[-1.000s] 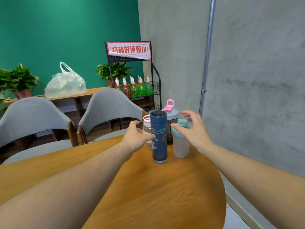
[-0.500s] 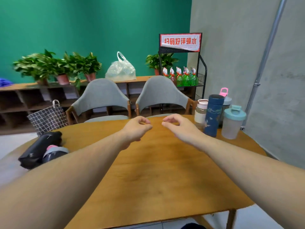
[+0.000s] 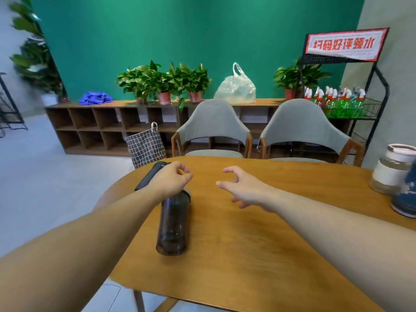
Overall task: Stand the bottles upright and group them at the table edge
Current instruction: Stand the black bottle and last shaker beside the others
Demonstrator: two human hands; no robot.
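A dark translucent bottle (image 3: 172,226) lies on its side on the wooden table (image 3: 258,255), its base toward me. Beyond it a black bottle (image 3: 149,175) also lies flat near the table's left edge. My left hand (image 3: 172,180) hovers above the dark bottle's cap end, fingers loosely curled, holding nothing. To its right my right hand (image 3: 242,188) floats over the table with fingers apart and empty. At the right edge stand a clear bottle with a white band (image 3: 391,171) and a navy patterned bottle (image 3: 407,197), partly cut off.
Two grey chairs (image 3: 213,129) (image 3: 301,131) face the table's far side. A checked bag (image 3: 146,146) sits on the floor by the low wooden shelf (image 3: 108,124) with plants and a plastic bag. A black wire rack (image 3: 346,104) of spray bottles stands at right.
My view has swung left, away from the upright group of bottles. Both hands have left that group and moved over to the lying bottles, the left one now above the dark translucent bottle.
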